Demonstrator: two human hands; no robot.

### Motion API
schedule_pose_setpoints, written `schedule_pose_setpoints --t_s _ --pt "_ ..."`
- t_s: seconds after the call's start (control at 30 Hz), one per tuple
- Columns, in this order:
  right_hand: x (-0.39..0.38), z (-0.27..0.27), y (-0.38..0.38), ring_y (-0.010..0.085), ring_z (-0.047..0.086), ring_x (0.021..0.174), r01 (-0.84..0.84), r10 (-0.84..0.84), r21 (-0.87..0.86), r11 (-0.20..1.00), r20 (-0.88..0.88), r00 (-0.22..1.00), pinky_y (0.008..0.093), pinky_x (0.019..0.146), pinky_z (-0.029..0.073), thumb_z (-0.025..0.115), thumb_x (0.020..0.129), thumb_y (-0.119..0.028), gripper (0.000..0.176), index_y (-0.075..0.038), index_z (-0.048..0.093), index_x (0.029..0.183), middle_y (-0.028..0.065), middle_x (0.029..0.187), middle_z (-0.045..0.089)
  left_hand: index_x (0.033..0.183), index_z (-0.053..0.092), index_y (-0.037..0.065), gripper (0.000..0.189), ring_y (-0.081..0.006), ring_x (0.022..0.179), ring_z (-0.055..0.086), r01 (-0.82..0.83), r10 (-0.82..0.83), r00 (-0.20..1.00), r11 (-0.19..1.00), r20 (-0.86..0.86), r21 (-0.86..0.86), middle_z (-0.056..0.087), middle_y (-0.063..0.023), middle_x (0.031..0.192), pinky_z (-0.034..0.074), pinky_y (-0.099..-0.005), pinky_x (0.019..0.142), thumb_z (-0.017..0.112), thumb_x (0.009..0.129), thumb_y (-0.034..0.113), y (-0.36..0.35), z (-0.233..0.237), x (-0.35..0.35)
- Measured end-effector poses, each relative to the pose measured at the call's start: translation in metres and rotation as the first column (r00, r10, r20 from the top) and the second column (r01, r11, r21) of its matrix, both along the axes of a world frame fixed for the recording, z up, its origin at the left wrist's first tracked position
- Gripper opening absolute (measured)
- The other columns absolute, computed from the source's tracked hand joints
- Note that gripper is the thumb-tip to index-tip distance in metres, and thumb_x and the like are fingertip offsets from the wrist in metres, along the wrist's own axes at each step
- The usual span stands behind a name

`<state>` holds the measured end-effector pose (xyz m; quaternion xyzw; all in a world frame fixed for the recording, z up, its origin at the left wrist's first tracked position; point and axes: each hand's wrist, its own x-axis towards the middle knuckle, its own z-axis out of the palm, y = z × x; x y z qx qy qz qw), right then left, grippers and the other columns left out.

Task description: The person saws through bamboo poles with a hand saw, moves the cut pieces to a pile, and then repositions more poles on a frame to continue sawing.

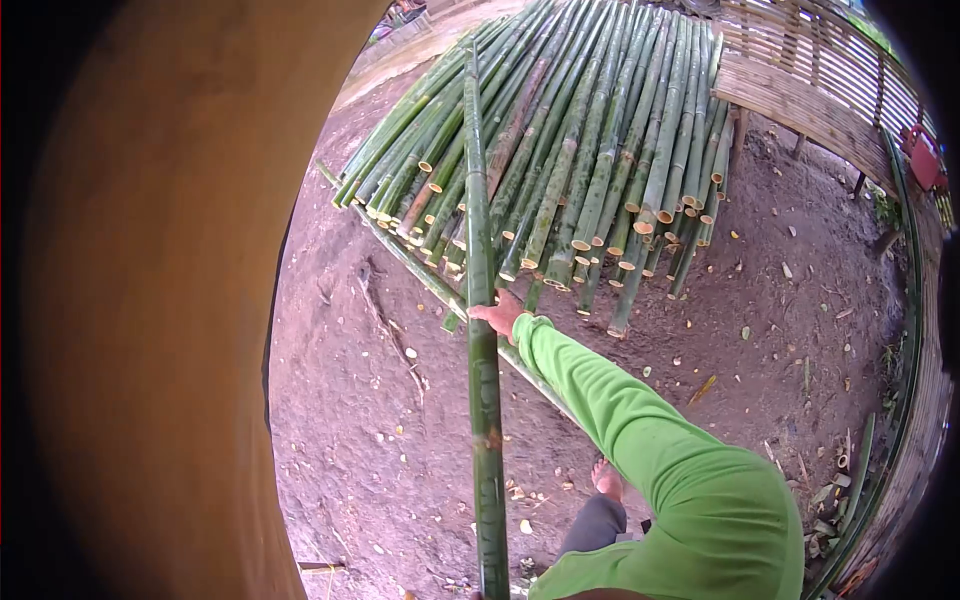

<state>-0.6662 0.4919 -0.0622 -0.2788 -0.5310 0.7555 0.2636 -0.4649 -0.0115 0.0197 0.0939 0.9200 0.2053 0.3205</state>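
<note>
A long green bamboo pole (484, 390) runs from the bottom edge up over a large pile of cut bamboo poles (590, 140). Around its middle, my right hand (499, 314) is closed, with the arm in a bright green sleeve reaching in from the lower right. The cut ends of the piled poles face me, just beyond the hand. Beneath the held pole, a thinner bamboo pole (425, 275) lies slantwise on the ground along the front of the pile. My left hand does not show.
A large brown surface (160, 300) fills the left side, close to the camera. A slatted bamboo bench (800, 100) stands at the upper right, with a red object (922, 160) beside it. My bare foot (606, 478) is on the dirt ground (720, 370); bamboo scraps lie at the right.
</note>
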Motion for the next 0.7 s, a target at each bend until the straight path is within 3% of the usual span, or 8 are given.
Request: schedule_pose_setpoints --t_s 0.07,0.2,0.3,0.33,0.4,0.5,0.63,0.7 --pt "0.006 0.004 0.015 0.0288 0.061 0.102 0.015 -0.083 0.269 0.963 0.242 0.967 0.0378 0.092 0.047 0.078 0.070 -0.021 0.076 0.006 0.040 0.131 0.0221 0.112 0.061 0.111 0.054 -0.002 0.063 -0.0410 0.079 0.063 0.058 -0.056 0.991 0.998 -0.122 0.010 0.064 -0.0240 0.084 0.051 -0.0475 0.069 0.078 0.059 0.025 0.009 0.011 -0.050" --pt "0.083 -0.057 0.016 0.0274 0.061 0.102 -0.169 0.155 0.051 0.984 0.206 0.966 0.0347 0.092 0.047 0.077 0.073 -0.032 0.093 0.010 0.027 0.138 0.0245 0.120 0.058 0.111 0.055 0.000 0.062 -0.0416 0.081 0.064 0.151 -0.280 0.762 0.954 -0.584 -0.260 0.065 -0.0248 0.083 0.051 -0.0490 0.071 0.078 0.059 0.026 0.082 0.063 -0.229" --pt "0.164 -0.134 0.000 0.0208 0.064 0.068 -0.375 0.214 0.161 0.913 0.594 0.776 0.0346 0.062 0.048 0.071 0.071 -0.043 0.056 0.004 0.064 0.100 0.0171 0.076 0.067 0.123 0.051 0.003 0.068 -0.0415 0.087 0.063 0.204 -0.421 0.494 0.907 -0.761 -0.369 0.064 -0.0240 0.098 0.050 -0.0477 0.076 0.079 0.066 0.029 0.194 0.126 -0.399" --pt "0.200 -0.137 -0.019 0.0330 0.064 0.093 -0.317 0.143 0.135 0.939 0.684 0.715 0.0392 0.079 0.049 0.067 0.065 -0.056 0.070 0.004 0.065 0.101 0.0246 0.103 0.065 0.132 0.044 0.004 0.076 -0.0410 0.101 0.058 0.197 -0.422 0.352 0.906 -0.835 -0.375 0.057 -0.0265 0.115 0.047 -0.0461 0.085 0.078 0.070 0.031 0.235 0.146 -0.443" --pt "0.264 -0.147 -0.055 0.0348 0.064 0.094 -0.326 0.180 0.034 0.945 0.777 0.603 0.0404 0.080 0.050 0.066 0.063 -0.058 0.072 0.004 0.065 0.100 0.0250 0.103 0.065 0.135 0.041 0.003 0.074 -0.0377 0.114 0.051 0.320 -0.072 -0.067 0.943 -0.995 -0.089 0.052 -0.0223 0.124 0.041 -0.0438 0.097 0.076 0.075 0.029 0.312 0.168 -0.499" --pt "0.345 -0.204 -0.116 0.0329 0.065 0.092 -0.257 0.126 0.006 0.966 0.860 0.494 0.0360 0.081 0.051 0.072 0.062 -0.053 0.067 0.004 0.065 0.098 0.0212 0.101 0.066 0.134 0.040 0.002 0.073 -0.0349 0.110 0.054 0.487 0.081 0.239 0.852 -0.968 0.192 0.056 -0.0189 0.120 0.042 -0.0428 0.096 0.076 0.075 0.026 0.411 0.159 -0.442" --pt "0.453 -0.250 -0.173 0.0319 0.066 0.085 0.163 0.038 -0.167 0.972 0.804 0.594 0.0356 0.078 0.052 0.078 0.062 -0.042 0.061 0.002 0.063 0.100 0.0163 0.093 0.068 0.132 0.045 0.000 0.070 -0.0327 0.112 0.054 0.702 -0.288 0.407 0.705 -0.867 0.095 0.056 -0.0197 0.122 0.043 -0.0389 0.096 0.077 0.075 0.023 0.438 0.052 -0.294" --pt "0.531 -0.259 -0.172 0.0330 0.065 0.085 0.075 -0.183 0.171 0.982 0.797 0.576 0.0375 0.078 0.052 0.079 0.063 -0.040 0.064 0.002 0.059 0.108 0.0164 0.093 0.068 0.129 0.045 0.000 0.064 -0.0367 0.123 0.046 0.747 -0.516 0.549 0.656 -0.658 0.109 0.048 -0.0236 0.131 0.037 -0.0413 0.105 0.071 0.079 0.031 0.417 -0.005 -0.211"
